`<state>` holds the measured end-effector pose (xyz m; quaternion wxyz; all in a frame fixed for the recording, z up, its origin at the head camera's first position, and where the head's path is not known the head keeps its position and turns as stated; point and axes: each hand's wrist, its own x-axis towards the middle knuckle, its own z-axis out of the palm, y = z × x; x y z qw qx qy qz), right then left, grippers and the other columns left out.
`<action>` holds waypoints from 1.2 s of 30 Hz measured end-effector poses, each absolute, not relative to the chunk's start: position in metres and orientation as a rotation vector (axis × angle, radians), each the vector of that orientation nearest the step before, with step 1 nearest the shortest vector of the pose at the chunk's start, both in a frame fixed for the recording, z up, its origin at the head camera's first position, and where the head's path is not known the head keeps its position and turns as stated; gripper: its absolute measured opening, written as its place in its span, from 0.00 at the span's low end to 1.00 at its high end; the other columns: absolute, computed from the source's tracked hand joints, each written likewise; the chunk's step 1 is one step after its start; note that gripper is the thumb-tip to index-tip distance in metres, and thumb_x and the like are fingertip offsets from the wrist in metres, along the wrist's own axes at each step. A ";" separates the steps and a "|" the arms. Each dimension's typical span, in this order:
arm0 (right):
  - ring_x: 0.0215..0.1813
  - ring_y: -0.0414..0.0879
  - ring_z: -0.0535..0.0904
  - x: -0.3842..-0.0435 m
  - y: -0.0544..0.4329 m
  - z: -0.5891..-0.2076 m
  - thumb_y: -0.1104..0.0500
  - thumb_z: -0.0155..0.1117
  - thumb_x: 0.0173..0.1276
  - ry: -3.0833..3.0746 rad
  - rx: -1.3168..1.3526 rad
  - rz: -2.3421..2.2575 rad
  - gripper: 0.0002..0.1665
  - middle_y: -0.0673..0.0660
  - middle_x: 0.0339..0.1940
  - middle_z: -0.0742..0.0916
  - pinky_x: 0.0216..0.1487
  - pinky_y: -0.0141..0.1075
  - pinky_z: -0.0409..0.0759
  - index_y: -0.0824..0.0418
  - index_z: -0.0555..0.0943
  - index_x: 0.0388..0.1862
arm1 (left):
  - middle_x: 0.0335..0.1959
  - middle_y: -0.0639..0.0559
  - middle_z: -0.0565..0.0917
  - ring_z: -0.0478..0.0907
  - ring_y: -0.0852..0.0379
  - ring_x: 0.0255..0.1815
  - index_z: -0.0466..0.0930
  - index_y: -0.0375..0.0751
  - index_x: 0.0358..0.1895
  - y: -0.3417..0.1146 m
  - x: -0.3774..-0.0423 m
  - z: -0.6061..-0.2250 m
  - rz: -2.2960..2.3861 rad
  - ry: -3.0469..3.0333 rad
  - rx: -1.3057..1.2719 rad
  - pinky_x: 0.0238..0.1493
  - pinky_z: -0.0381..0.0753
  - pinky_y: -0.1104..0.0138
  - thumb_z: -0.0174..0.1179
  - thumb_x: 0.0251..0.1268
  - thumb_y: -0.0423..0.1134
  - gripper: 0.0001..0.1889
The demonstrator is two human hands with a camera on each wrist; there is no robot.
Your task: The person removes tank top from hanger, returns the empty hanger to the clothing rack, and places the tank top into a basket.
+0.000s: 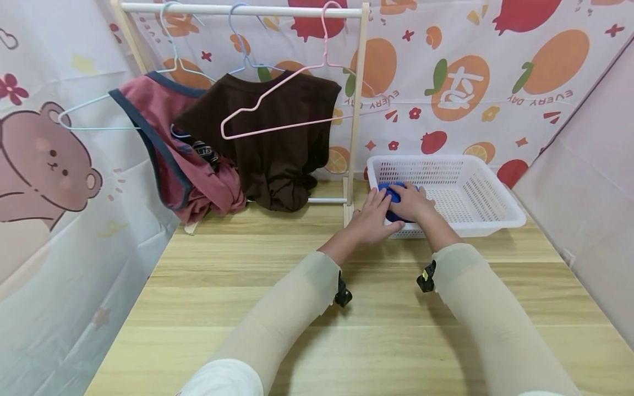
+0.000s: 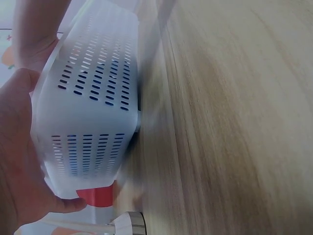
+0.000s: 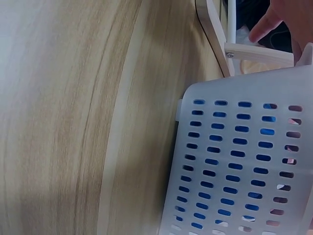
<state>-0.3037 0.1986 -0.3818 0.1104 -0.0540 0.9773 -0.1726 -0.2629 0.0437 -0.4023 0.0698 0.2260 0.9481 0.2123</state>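
A bunched blue cloth [image 1: 393,218] lies in the left end of a white perforated plastic basket [image 1: 500,224]. My right hand [image 1: 413,203] reaches over the front rim and lies on the cloth, its fingers pointing left. At the basket's front left corner is my left hand [image 1: 371,219], thumb spread from the fingers, with fingertips right at the cloth's edge. In the left wrist view, thumb and fingers of the left hand [image 2: 19,156] stand apart around that corner. Blue shows through the slots of the basket wall [image 3: 230,142] in the right wrist view.
A wooden rack [image 1: 358,110] stands left of the basket. On it hang a pink top with blue trim [image 1: 148,99], a dark brown garment [image 1: 282,126] and a bare pink hanger [image 1: 292,127]. Printed curtains surround the wooden table [image 1: 376,341].
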 end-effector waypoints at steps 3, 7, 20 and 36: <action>0.77 0.76 0.43 -0.304 0.198 -0.382 0.41 0.49 0.74 2.900 -0.147 -0.520 0.38 0.66 0.80 0.55 0.61 0.80 0.49 0.50 0.58 0.79 | 0.82 0.55 0.37 0.22 0.57 0.80 0.42 0.51 0.80 0.043 -0.263 -0.402 0.660 2.843 0.681 0.71 0.53 0.36 0.43 0.67 0.72 0.46; 0.76 0.74 0.46 -0.304 0.197 -0.382 0.43 0.47 0.75 2.913 -0.153 -0.507 0.37 0.67 0.79 0.55 0.61 0.79 0.50 0.50 0.57 0.79 | 0.82 0.54 0.37 0.23 0.57 0.80 0.44 0.52 0.80 0.042 -0.263 -0.402 0.686 2.839 0.695 0.71 0.52 0.36 0.45 0.67 0.71 0.45; 0.78 0.69 0.48 -0.302 0.189 -0.377 0.43 0.45 0.77 3.001 -0.178 -0.540 0.34 0.65 0.78 0.60 0.65 0.77 0.48 0.51 0.60 0.77 | 0.82 0.54 0.38 0.27 0.54 0.81 0.45 0.50 0.80 0.032 -0.262 -0.394 0.726 2.856 0.735 0.72 0.52 0.37 0.45 0.67 0.72 0.46; 0.74 0.60 0.64 -0.298 0.151 -0.357 0.48 0.50 0.77 3.143 -0.426 -0.883 0.32 0.64 0.73 0.71 0.72 0.55 0.62 0.60 0.65 0.74 | 0.79 0.47 0.55 0.49 0.45 0.80 0.51 0.49 0.79 -0.035 -0.255 -0.393 0.808 2.955 0.673 0.72 0.57 0.42 0.47 0.68 0.68 0.43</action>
